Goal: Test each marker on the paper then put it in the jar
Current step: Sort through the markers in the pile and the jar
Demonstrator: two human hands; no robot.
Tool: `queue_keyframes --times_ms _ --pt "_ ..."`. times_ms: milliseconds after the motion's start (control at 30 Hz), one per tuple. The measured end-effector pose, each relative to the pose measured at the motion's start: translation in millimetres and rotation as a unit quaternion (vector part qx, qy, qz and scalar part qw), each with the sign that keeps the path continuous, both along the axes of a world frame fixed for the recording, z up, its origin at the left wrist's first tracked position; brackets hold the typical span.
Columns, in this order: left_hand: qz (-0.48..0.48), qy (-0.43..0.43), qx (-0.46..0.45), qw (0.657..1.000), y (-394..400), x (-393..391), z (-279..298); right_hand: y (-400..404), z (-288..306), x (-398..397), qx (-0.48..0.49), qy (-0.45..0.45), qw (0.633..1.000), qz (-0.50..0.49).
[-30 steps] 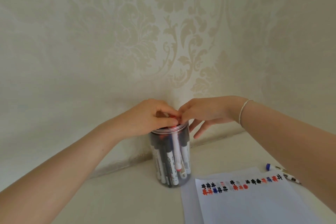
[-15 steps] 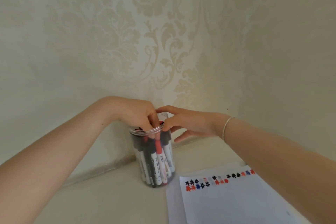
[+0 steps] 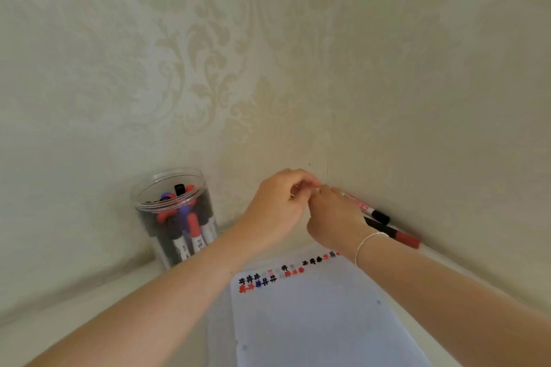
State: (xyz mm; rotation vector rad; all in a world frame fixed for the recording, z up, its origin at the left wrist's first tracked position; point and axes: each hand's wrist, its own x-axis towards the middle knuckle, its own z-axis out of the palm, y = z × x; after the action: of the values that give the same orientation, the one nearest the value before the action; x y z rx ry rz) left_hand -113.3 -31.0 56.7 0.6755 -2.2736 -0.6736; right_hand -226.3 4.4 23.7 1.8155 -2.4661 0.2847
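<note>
A clear plastic jar [image 3: 149, 205] holding several red, black and blue markers stands at the left by the wall. The white paper [image 3: 313, 316] with a row of black, red and blue test marks lies in front of me. A white marker with a black cap [image 3: 368, 209] lies along the foot of the right wall. My right hand [image 3: 335, 219] curls over its near part, hiding it. My left hand [image 3: 278, 211] meets the right hand, fingertips pinched at the marker's hidden end. A second marker with a red cap [image 3: 402, 238] lies just behind my right wrist.
Patterned wallpaper walls [image 3: 298, 68] meet in a corner right behind my hands. The pale tabletop [image 3: 104, 307] runs to both walls. A thin bracelet [image 3: 368, 240] circles my right wrist.
Both hands left the jar's mouth and moved right to the markers by the wall. The view swung right, so the jar now sits at the left.
</note>
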Motion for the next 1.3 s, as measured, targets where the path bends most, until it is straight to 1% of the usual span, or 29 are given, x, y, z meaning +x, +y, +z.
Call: queue_keyframes --times_ms 33,67,167,267,367,433,467,500,533,567,600,633,667,700,733,767,800,867,900,933,1000,1067,1133,1200,1233,1300 --pt "-0.002 0.007 0.041 0.999 -1 -8 -13 8 -4 -13 0.019 0.027 0.999 -0.026" --pt "-0.005 0.008 0.079 0.997 -3 -15 -25 14 -8 -24 0.036 0.029 0.998 -0.047" --pt "-0.017 -0.015 0.155 0.988 -9 -29 -53 24 -20 -49 0.089 -0.013 0.993 -0.072" --pt "0.0 -0.047 0.19 0.981 -16 -37 -72 25 -28 -65 0.14 -0.045 0.988 -0.046" --pt "0.03 -0.061 0.221 0.973 -21 -43 -86 28 -32 -74 0.138 -0.082 0.987 -0.002" --pt "0.045 -0.067 0.226 0.971 -23 -44 -92 28 -36 -78 0.107 -0.104 0.989 0.004" --pt "0.051 -0.057 0.227 0.971 -24 -44 -95 26 -38 -81 0.067 -0.117 0.991 0.002" --pt "0.055 -0.04 0.227 0.971 -24 -43 -95 24 -38 -82 0.002 -0.141 0.99 -0.004" --pt "0.049 -0.022 0.231 0.971 -23 -41 -95 22 -34 -80 -0.081 -0.186 0.979 -0.016" --pt "0.032 -0.007 0.243 0.969 -20 -39 -91 20 -29 -77 -0.17 -0.26 0.95 -0.027" --pt "0.004 0.004 0.264 0.965 -18 -38 -87 19 -21 -72 -0.242 -0.367 0.897 -0.034" --pt "-0.027 0.008 0.287 0.958 -14 -36 -81 18 -11 -65 -0.29 -0.488 0.823 -0.032" --pt "-0.057 0.01 0.307 0.95 -10 -34 -74 17 -2 -57 -0.312 -0.596 0.74 -0.021" --pt "-0.081 0.01 0.316 0.945 -5 -32 -68 17 5 -50 -0.315 -0.675 0.667 -0.01" --pt "-0.089 0.007 0.309 0.947 -1 -29 -64 16 9 -44 -0.306 -0.724 0.618 0.0" --pt "-0.086 0.008 0.296 0.951 1 -26 -61 14 11 -40 -0.292 -0.749 0.594 0.009" --pt "-0.077 0.011 0.287 0.955 4 -23 -58 12 11 -37 -0.276 -0.75 0.601 0.015" --pt "-0.062 0.012 0.281 0.958 6 -16 -54 8 7 -31 -0.231 -0.711 0.664 0.015" --pt "-0.06 0.009 0.275 0.959 6 -12 -51 6 5 -27 -0.203 -0.696 0.688 0.017" --pt "-0.058 0.002 0.267 0.962 5 -9 -48 5 3 -23 -0.174 -0.692 0.7 0.02" --pt "-0.047 -0.027 0.245 0.968 0 1 -43 1 0 -16 -0.132 -0.696 0.705 0.028" --pt "-0.044 -0.061 0.231 0.97 -7 11 -39 -2 0 -13 -0.11 -0.687 0.717 0.038" --pt "-0.052 -0.085 0.228 0.969 -14 19 -37 -5 0 -10 -0.107 -0.665 0.737 0.05" --pt "-0.064 -0.097 0.232 0.966 -16 23 -34 -7 2 -5 -0.108 -0.65 0.749 0.068" --pt "-0.074 -0.095 0.245 0.962 -16 25 -33 -8 3 -2 -0.106 -0.646 0.751 0.081" --pt "-0.1 -0.069 0.31 0.943 -13 26 -29 -8 5 3 -0.101 -0.645 0.75 0.108"
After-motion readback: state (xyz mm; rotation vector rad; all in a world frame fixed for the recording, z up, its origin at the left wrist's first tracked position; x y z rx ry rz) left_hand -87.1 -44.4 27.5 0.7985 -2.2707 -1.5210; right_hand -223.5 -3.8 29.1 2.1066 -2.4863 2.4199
